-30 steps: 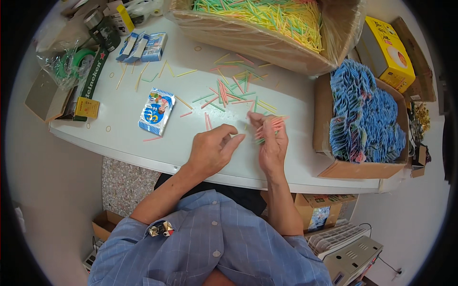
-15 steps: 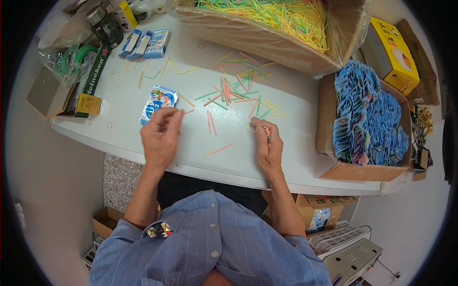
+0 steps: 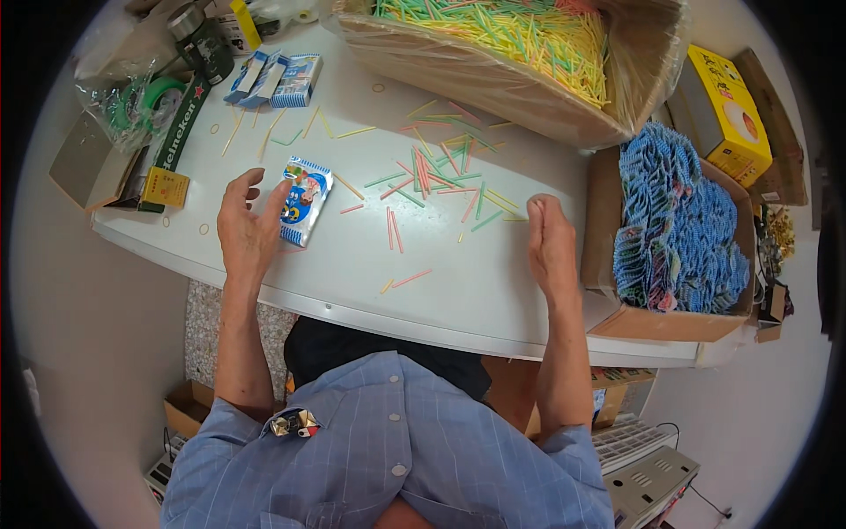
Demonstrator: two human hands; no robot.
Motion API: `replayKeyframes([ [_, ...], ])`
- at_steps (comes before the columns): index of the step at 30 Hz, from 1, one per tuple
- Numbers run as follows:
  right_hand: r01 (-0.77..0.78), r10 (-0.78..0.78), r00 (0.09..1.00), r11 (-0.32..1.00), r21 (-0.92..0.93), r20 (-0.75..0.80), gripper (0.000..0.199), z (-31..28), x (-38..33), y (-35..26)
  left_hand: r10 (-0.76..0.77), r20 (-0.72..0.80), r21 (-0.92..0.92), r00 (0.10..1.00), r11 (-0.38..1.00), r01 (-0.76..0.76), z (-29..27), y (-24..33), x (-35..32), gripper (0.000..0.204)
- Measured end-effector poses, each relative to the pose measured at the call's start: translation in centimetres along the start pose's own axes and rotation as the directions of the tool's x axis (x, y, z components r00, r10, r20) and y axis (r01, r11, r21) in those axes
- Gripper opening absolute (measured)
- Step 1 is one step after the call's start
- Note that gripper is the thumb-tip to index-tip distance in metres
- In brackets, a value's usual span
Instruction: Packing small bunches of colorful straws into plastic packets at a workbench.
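Two hands are engaged: the left hand (image 3: pixel 247 231), fingers spread, is brought to the small blue packet (image 3: pixel 302 201) near the table's (image 3: pixel 352 282) left edge (a closing pinch seems called for), while the right hand (image 3: pixel 551 242), fingers pressed together, is kept by the loose coloured sticks (image 3: pixel 432 176).

Far across the white tabletop (image 3: pixel 352 264), a plastic-lined carton of coloured sticks (image 3: pixel 502 44); at right, a box of blue packets (image 3: pixel 679 229) beside a yellow box (image 3: pixel 727 115).

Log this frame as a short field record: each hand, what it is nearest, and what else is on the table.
left hand: open, fingers spread, at the small blue-and-white printed packet
right hand: on the white table, closed; contents not visible
loose items: thin coloured plastic sticks scattered between the hands
far side: large cardboard box of coloured sticks
right side: cardboard box of blue packets
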State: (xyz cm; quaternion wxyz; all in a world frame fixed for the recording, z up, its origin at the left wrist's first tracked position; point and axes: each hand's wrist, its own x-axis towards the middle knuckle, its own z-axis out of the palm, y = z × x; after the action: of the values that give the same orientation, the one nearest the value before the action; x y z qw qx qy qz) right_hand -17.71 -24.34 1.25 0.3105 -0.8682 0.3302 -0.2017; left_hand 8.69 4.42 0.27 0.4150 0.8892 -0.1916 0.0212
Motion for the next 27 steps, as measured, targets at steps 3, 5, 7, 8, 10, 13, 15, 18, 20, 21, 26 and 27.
replayKeyframes([
  [3, 0.139, -0.091, 0.983, 0.934, -0.331, 0.157, 0.017, 0.2, 1.4, -1.1, 0.01, 0.003, -0.075, 1.0, 0.997, -0.01, 0.1, 0.4, 0.1, 0.049],
  [5, 0.184, -0.073, 0.965, 0.873, -0.451, 0.252, 0.016, 0.8, 2.4, -1.3, 0.006, 0.008, -0.087, 1.0, 0.996, -0.006, -0.1, 0.2, 0.1, 0.048],
  [7, 0.327, -0.054, 0.899, 0.744, -0.583, 0.436, 0.017, 1.8, 3.6, -0.8, -0.068, 0.043, -0.142, 0.997, 0.987, 0.073, -0.2, -0.2, 0.1, 0.048],
  [8, 0.328, -0.055, 0.899, 0.743, -0.583, 0.435, 0.017, 2.1, 4.1, -0.5, -0.068, 0.041, -0.143, 0.997, 0.987, 0.073, -0.2, -0.4, 0.1, 0.048],
  [10, 0.338, 0.001, 0.881, 0.697, -0.632, 0.473, 0.018, 2.7, 5.1, -0.5, -0.103, 0.066, -0.166, 0.992, 0.98, 0.113, -0.5, -1.0, -0.1, 0.047],
  [13, 0.397, 0.001, 0.856, 0.641, -0.657, 0.518, 0.014, 3.1, 6.1, -0.4, -0.11, 0.076, -0.215, 0.991, 0.969, 0.124, -0.7, -1.4, -0.2, 0.045],
  [15, 0.334, 0.034, 0.87, 0.691, -0.641, 0.491, 0.01, 2.7, 6.4, -0.1, -0.103, 0.06, -0.225, 0.993, 0.968, 0.114, -1.1, -1.8, -0.3, 0.044],
  [18, 0.347, -0.291, 0.92, 0.916, -0.2, 0.263, 0.015, 0.5, 5.9, 4.4, -0.108, 0.036, -0.23, 0.993, 0.967, 0.114, -1.2, -1.4, -0.1, 0.042],
  [20, -0.527, 0.24, 0.834, 0.615, 0.587, 0.497, 0.014, -1.6, 3.9, 1.6, -0.155, 0.027, -0.231, 0.988, 0.96, 0.157, -1.5, -1.6, -0.2, 0.043],
  [21, -0.528, 0.232, 0.832, 0.612, 0.588, 0.504, 0.014, -1.6, 2.4, 1.9, -0.159, 0.019, -0.223, 0.987, 0.962, 0.159, -1.4, -1.5, 0.0, 0.043],
  [26, -0.279, -0.021, 0.955, -0.413, 0.867, 0.297, 0.015, 2.4, -3.0, 1.5, -0.197, 0.145, -0.044, 0.97, 0.978, 0.206, -0.4, -2.2, 1.4, 0.054],
  [27, -0.252, 0.056, 0.949, -0.464, 0.849, 0.312, 0.015, 2.7, -3.3, 0.1, -0.192, 0.146, -0.04, 0.97, 0.979, 0.199, -0.2, -1.9, 1.7, 0.054],
])
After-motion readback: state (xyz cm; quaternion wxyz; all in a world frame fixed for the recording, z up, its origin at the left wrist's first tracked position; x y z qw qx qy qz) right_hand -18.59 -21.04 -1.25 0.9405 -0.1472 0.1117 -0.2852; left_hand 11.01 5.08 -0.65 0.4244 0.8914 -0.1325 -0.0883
